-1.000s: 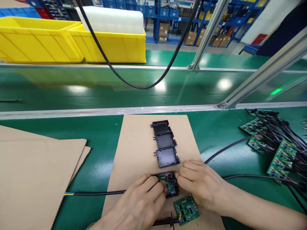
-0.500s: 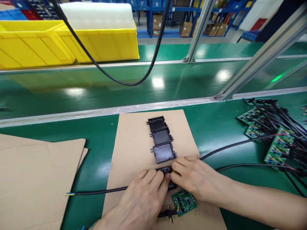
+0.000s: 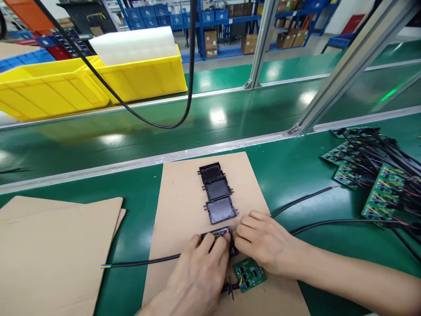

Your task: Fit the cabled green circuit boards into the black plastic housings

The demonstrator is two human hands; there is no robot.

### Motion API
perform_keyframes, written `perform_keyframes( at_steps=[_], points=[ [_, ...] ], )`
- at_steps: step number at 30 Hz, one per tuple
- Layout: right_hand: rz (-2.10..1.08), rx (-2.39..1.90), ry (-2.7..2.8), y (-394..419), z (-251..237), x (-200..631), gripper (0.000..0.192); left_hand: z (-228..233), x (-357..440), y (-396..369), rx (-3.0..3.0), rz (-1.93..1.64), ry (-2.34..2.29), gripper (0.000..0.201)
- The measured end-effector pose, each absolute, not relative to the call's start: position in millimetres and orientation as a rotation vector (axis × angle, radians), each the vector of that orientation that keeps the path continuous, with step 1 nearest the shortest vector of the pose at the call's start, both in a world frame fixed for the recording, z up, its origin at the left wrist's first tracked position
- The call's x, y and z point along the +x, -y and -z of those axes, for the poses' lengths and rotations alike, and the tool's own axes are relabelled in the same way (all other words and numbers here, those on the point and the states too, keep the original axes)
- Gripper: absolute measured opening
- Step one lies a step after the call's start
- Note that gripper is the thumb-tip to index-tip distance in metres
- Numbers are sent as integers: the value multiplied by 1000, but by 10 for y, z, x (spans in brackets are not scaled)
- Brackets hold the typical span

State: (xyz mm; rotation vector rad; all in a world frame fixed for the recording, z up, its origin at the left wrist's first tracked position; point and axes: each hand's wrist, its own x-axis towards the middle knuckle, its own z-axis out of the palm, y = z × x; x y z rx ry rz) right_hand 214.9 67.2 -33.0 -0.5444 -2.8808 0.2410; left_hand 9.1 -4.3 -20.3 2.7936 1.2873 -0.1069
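Observation:
My left hand (image 3: 200, 272) is closed over a small black plastic case (image 3: 233, 248), its fingertips pressing on a circuit board and thin coloured wires inside. Pinched fingers of my right hand (image 3: 263, 241) sit at the case's right end, around a black cable (image 3: 289, 204) that comes out behind the hand; the grip itself is mostly hidden. Another black cable (image 3: 144, 262) leaves the case to the left, ending in bare coloured wires. Below the hands lies a green circuit board (image 3: 250, 274) with a cable attached. Three black case halves (image 3: 221, 210) form a column above.
A cardboard sheet (image 3: 177, 197) lies under the work on the green table. More cardboard (image 3: 59, 254) is stacked left. Several circuit boards with cables (image 3: 383, 193) pile up at right. Metal posts (image 3: 342, 66), yellow bins (image 3: 141, 79) and a hanging black cable (image 3: 158, 126) stand beyond.
The right-hand cable's free end has moved left, away from the board pile. My right hand has shifted slightly from the case, uncovering more of its end. The camera view has tilted a little.

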Motion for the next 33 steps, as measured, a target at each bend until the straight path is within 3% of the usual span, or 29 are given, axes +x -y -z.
perform_keyframes(
  at_steps=[3, 10, 14, 18, 21, 24, 27, 29, 31, 33],
  points=[
    [-317, -616, 2884, -694, 344, 2145, 15, 157, 80, 35, 2699, 57, -1321, 55],
    [-340, -620, 2667, -687, 265, 2205, 16, 140, -162, 88, 2456, -454, -1528, 59],
    [-54, -643, 2684, -1231, -37, 2315, 23, -200, -425, -394, 2411, -390, -1618, 53],
    [447, -1232, 2244, -1987, -339, 2431, 25, -533, -637, -1481, 2472, -340, -1990, 60],
    [553, -1346, 2102, -2077, -376, 2459, 36, -453, -711, -2133, 2450, -387, -2049, 63],
    [290, -1144, 2389, -1678, -264, 2491, 31, -165, -695, -2235, 2421, -447, -2036, 56],
    [-360, -869, 2697, -1116, -145, 2534, 7, 69, -576, -1809, 2439, -530, -1902, 38],
    [-758, -752, 2793, -813, -91, 2531, 16, 133, -447, -1382, 2463, -566, -1747, 30],
    [-917, -733, 2832, -620, -36, 2497, 24, 164, -302, -967, 2491, -562, -1553, 27],
    [-889, -766, 2859, -524, 29, 2453, 19, 210, -175, -634, 2501, -567, -1365, 27]
  ],
)
